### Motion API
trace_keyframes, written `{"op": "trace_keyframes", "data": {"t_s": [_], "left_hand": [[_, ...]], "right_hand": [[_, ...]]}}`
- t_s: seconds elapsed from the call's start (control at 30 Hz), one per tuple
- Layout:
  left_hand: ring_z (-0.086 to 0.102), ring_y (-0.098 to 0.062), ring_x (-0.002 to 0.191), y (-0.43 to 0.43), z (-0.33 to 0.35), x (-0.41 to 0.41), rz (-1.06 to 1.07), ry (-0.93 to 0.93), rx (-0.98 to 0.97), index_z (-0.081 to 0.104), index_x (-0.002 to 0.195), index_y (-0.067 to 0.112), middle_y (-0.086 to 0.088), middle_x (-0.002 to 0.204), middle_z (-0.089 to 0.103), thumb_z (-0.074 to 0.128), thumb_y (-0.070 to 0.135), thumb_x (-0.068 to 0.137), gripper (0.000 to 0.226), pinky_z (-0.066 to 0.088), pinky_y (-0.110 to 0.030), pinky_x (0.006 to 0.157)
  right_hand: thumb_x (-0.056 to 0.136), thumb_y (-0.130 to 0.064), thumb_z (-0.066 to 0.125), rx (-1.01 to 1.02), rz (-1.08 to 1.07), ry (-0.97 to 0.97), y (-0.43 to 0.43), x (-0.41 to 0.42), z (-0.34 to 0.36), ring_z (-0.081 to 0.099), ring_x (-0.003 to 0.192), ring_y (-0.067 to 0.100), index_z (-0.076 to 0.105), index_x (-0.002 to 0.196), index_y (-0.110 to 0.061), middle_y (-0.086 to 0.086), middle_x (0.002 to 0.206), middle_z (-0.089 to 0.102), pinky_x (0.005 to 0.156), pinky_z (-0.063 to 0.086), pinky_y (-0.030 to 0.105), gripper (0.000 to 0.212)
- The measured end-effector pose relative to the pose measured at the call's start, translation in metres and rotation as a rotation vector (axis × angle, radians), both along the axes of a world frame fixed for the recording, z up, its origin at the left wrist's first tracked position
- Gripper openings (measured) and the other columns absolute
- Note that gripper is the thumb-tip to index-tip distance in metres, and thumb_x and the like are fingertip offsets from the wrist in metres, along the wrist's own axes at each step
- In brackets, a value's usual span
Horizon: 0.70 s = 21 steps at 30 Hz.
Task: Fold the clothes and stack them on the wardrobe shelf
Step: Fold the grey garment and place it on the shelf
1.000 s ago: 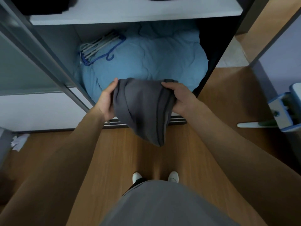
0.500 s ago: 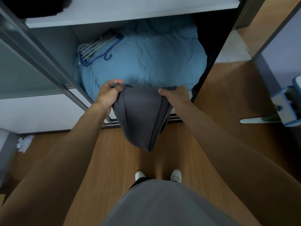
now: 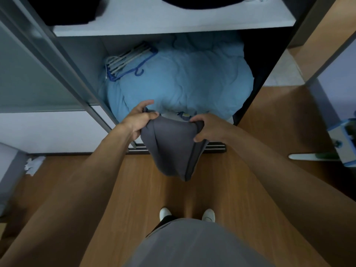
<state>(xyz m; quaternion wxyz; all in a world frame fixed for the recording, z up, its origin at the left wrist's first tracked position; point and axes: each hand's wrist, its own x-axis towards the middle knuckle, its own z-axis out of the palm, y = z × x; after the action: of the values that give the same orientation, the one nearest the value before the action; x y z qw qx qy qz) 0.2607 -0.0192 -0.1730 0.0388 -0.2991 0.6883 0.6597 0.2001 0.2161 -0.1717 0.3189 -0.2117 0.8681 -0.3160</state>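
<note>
Wooden floor (image 3: pixel 134 189) ran up to an open wardrobe (image 3: pixel 84 54), with hangers (image 3: pixel 127 60) and a blue duvet (image 3: pixel 183 79) in its lower bay and a white shelf (image 3: pixel 173 22) above. The left hand (image 3: pixel 137 120) held one top corner of the garment (image 3: pixel 171 151), fingers (image 3: pixel 149 115) clamped on the cloth. The garment hung between both hands, long axis pointing down, in front of the duvet and well below the shelf. The right hand (image 3: pixel 207 128) gripped the other corner the same way, neither hand nearer the shelf.
</note>
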Motion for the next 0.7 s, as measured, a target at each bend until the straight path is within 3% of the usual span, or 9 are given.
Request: {"op": "trace_keyframes", "data": {"t_s": [0.07,0.13,0.2,0.27,0.37,0.43,0.5,0.6,0.7], "left_hand": [[0.061,-0.013,0.081,-0.002,-0.003,0.000,-0.028,-0.059,-0.176,0.063,0.129,0.019,-0.006,0.104,0.061,0.059,0.008,0.096,0.034,0.051,-0.019,0.071],[0.060,-0.014,0.080,-0.003,-0.009,0.000,-0.045,-0.095,-0.286,0.066,0.124,0.017,-0.008,0.108,0.065,0.054,0.011,0.099,0.029,0.051,-0.019,0.071],[0.063,-0.016,0.093,-0.004,-0.012,0.003,-0.078,-0.098,-0.294,0.067,0.124,0.014,-0.010,0.117,0.067,0.052,0.014,0.101,0.027,0.052,-0.023,0.086],[0.064,-0.017,0.109,-0.004,-0.009,0.009,-0.156,-0.119,-0.181,0.066,0.125,0.015,-0.007,0.124,0.067,0.061,0.022,0.098,0.028,0.049,-0.029,0.102],[0.060,-0.011,0.117,-0.008,0.000,0.016,-0.379,-0.182,-0.047,0.066,0.126,0.021,0.003,0.121,0.067,0.079,0.039,0.074,0.056,0.049,-0.016,0.094],[0.057,-0.007,0.112,-0.010,0.005,0.016,-0.587,-0.258,-0.236,0.066,0.122,0.025,0.010,0.115,0.066,0.086,0.041,0.066,0.061,0.045,-0.012,0.086],[0.060,-0.011,0.103,-0.012,0.006,0.012,-0.722,-0.348,-0.518,0.069,0.110,0.027,0.008,0.107,0.069,0.090,0.036,0.067,0.048,0.049,-0.025,0.089],[0.064,-0.023,0.102,-0.013,0.002,0.007,-0.608,-0.341,-0.737,0.071,0.090,0.023,-0.002,0.098,0.070,0.082,0.023,0.072,0.021,0.052,-0.033,0.087],[0.042,-0.023,0.132,-0.011,-0.003,0.004,-0.489,-0.252,-0.976,0.071,0.086,0.027,0.004,0.129,0.055,0.079,0.033,0.071,0.018,0.041,-0.042,0.104]], "right_hand": [[0.073,-0.005,0.076,0.081,0.080,0.085,-0.004,0.003,0.002,0.060,0.097,0.020,0.067,0.115,-0.014,0.005,0.104,0.063,0.081,0.053,0.034,0.045],[0.075,-0.007,0.072,0.094,0.051,0.147,-0.007,0.005,0.004,0.058,0.073,0.016,0.063,0.076,-0.017,0.002,0.076,0.059,0.057,0.044,0.027,0.014],[0.075,-0.010,0.070,0.087,0.007,0.191,-0.008,0.003,0.004,0.047,0.058,0.010,0.044,0.057,-0.021,-0.003,0.060,0.048,0.049,0.028,0.024,0.034],[0.075,-0.014,0.069,0.104,-0.026,0.236,-0.006,0.001,0.004,0.046,0.057,0.010,0.041,0.054,-0.023,-0.003,0.059,0.047,0.050,0.028,0.025,0.037],[0.076,-0.019,0.068,0.130,-0.082,0.258,-0.002,-0.001,0.007,0.053,0.060,0.014,0.046,0.053,-0.020,-0.002,0.060,0.053,0.051,0.034,0.027,0.032],[0.076,-0.019,0.067,0.110,-0.120,0.243,0.000,-0.003,0.010,0.055,0.062,0.015,0.047,0.052,-0.023,-0.003,0.060,0.055,0.052,0.036,0.026,0.031],[0.075,-0.019,0.066,0.107,-0.150,0.244,0.001,-0.004,0.013,0.057,0.065,0.017,0.048,0.051,-0.023,-0.002,0.060,0.055,0.055,0.038,0.028,0.031],[0.073,-0.020,0.065,0.073,-0.183,0.258,-0.001,-0.005,0.014,0.056,0.065,0.021,0.044,0.049,-0.019,0.001,0.059,0.053,0.055,0.037,0.030,0.032],[0.076,-0.024,0.067,0.022,-0.153,0.359,-0.002,-0.005,0.016,0.056,0.090,0.023,0.060,0.057,-0.017,0.003,0.084,0.059,0.071,0.044,0.031,0.021]]}}
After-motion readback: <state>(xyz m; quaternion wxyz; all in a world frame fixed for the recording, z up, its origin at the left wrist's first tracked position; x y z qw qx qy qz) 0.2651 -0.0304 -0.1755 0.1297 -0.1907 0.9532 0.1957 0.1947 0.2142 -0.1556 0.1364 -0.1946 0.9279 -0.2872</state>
